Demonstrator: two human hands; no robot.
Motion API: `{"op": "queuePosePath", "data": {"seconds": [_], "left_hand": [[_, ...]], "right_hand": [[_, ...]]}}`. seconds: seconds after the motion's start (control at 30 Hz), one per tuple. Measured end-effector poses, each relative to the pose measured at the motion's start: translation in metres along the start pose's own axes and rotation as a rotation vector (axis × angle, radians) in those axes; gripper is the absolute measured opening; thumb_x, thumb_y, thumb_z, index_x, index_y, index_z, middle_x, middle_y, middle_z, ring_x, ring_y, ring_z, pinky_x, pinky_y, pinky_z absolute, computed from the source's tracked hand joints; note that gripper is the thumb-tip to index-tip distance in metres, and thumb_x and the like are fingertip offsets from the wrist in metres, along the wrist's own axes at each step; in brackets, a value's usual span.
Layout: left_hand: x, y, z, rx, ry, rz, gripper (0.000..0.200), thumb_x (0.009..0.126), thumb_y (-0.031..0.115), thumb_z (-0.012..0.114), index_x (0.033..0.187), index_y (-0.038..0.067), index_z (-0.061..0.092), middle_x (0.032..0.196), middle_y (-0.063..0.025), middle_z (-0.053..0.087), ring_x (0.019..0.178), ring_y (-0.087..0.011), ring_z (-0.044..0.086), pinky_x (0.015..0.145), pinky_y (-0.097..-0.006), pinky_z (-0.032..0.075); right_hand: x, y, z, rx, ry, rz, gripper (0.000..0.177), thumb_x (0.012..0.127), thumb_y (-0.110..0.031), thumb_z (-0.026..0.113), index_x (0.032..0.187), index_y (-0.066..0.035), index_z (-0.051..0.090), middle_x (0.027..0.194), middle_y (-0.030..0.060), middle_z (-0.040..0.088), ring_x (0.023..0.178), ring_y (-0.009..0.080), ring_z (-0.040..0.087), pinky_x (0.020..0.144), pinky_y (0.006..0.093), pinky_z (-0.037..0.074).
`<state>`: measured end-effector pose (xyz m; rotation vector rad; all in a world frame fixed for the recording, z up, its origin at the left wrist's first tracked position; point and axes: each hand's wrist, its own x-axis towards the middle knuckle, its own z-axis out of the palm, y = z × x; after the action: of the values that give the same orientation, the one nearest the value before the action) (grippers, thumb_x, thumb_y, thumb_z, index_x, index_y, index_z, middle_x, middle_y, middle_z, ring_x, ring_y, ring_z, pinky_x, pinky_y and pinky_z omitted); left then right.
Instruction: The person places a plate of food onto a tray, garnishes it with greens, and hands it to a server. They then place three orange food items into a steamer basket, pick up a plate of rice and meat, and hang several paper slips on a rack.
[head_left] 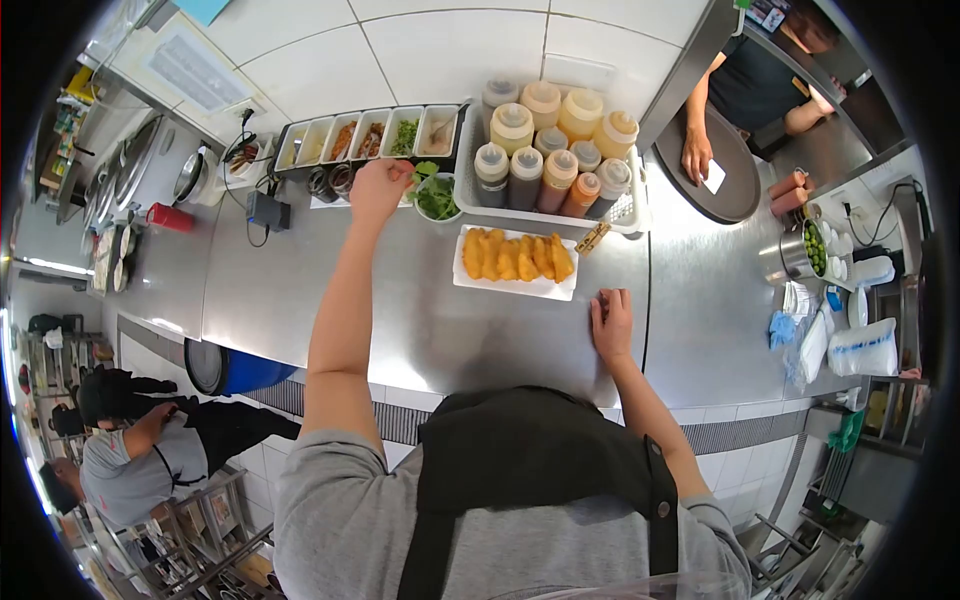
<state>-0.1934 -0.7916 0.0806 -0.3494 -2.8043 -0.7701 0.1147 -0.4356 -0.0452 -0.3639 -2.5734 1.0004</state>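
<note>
Ahead, left hand, grip tight on herb sprig, leaves rightward; right hand flat, open on counter.

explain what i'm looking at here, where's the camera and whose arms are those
There is no machine: this is one wide, rounded picture from a camera worn on a person's head, looking down at their own two bare arms. Their left hand reaches to a bowl of green leaves, fingers bunched at a leaf; a firm grip is not clear. Their right hand lies flat and open on the steel counter. Between them sits a white plate of golden fried pieces. Behind are squeeze bottles and a row of topping tubs. The hand on the dark round tray belongs to someone else.
</note>
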Motion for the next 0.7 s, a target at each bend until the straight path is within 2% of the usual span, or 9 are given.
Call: {"op": "queuePosePath", "data": {"seconds": [0.07, 0.17, 0.27, 0.37, 0.47, 0.57, 0.7], "left_hand": [[0.0, -0.023, 0.008, -0.146, -0.07, -0.122, 0.02, 0.078, 0.026, 0.075, 0.088, 0.008, 0.077, 0.074, -0.0141, 0.069, 0.071, -0.029, 0.068, 0.066, -0.0382, 0.052], [-0.014, -0.046, 0.023, -0.125, -0.123, -0.169, 0.021, 0.074, 0.024, 0.08, 0.085, 0.006, 0.077, 0.069, -0.0122, 0.068, 0.067, -0.0252, 0.067, 0.064, -0.0361, 0.051], [-0.031, -0.054, 0.032, -0.208, 0.01, -0.148, 0.019, 0.076, 0.02, 0.079, 0.086, 0.003, 0.076, 0.062, -0.0086, 0.063, 0.057, -0.0182, 0.06, 0.055, -0.034, 0.045], [-0.05, -0.032, 0.027, -0.349, 0.136, -0.161, 0.02, 0.082, 0.019, 0.078, 0.087, 0.0, 0.075, 0.052, 0.0033, 0.05, 0.047, -0.0047, 0.043, 0.046, -0.0262, 0.031], [-0.086, 0.01, 0.02, -0.469, 0.1, -0.245, 0.017, 0.085, 0.017, 0.077, 0.089, 0.001, 0.075, 0.055, 0.0069, 0.049, 0.049, -0.0018, 0.04, 0.046, -0.0235, 0.027], [-0.119, 0.03, 0.047, -0.676, 0.011, -0.241, 0.011, 0.086, 0.012, 0.075, 0.091, 0.002, 0.075, 0.058, 0.0094, 0.044, 0.053, -0.001, 0.035, 0.049, -0.0223, 0.026], [-0.138, 0.091, 0.062, -0.839, -0.097, -0.128, 0.009, 0.087, 0.007, 0.074, 0.095, 0.004, 0.076, 0.062, 0.0093, 0.046, 0.056, -0.0006, 0.035, 0.05, -0.0209, 0.026]], "right_hand": [[0.0, 0.001, 0.001, 0.012, 0.003, 0.005, 0.019, 0.089, -0.006, 0.066, 0.104, 0.001, 0.058, 0.099, 0.0147, 0.054, 0.078, 0.0285, 0.057, 0.07, 0.037, 0.05], [0.001, 0.004, 0.003, 0.002, 0.018, -0.012, 0.019, 0.089, -0.006, 0.066, 0.105, 0.001, 0.057, 0.099, 0.0148, 0.054, 0.078, 0.0293, 0.057, 0.07, 0.0371, 0.05], [-0.001, 0.004, 0.002, 0.001, 0.02, -0.002, 0.02, 0.089, -0.006, 0.066, 0.105, 0.001, 0.057, 0.099, 0.0147, 0.054, 0.078, 0.0297, 0.057, 0.07, 0.0371, 0.049], [0.0, 0.005, 0.003, 0.009, 0.024, 0.007, 0.02, 0.088, -0.005, 0.067, 0.104, 0.0, 0.057, 0.098, 0.0145, 0.054, 0.078, 0.0292, 0.057, 0.07, 0.0372, 0.049], [-0.001, 0.007, 0.004, 0.016, 0.021, 0.019, 0.02, 0.087, -0.005, 0.068, 0.104, 0.0, 0.057, 0.098, 0.0143, 0.054, 0.077, 0.0285, 0.057, 0.07, 0.0374, 0.049], [0.0, 0.005, 0.003, 0.014, 0.024, 0.01, 0.021, 0.087, -0.004, 0.068, 0.104, 0.0, 0.057, 0.098, 0.0144, 0.054, 0.077, 0.0282, 0.057, 0.07, 0.0373, 0.049], [0.0, 0.003, 0.001, 0.021, 0.001, 0.03, 0.021, 0.086, -0.003, 0.068, 0.104, 0.001, 0.057, 0.098, 0.0146, 0.054, 0.077, 0.0288, 0.057, 0.07, 0.0372, 0.049]]}}
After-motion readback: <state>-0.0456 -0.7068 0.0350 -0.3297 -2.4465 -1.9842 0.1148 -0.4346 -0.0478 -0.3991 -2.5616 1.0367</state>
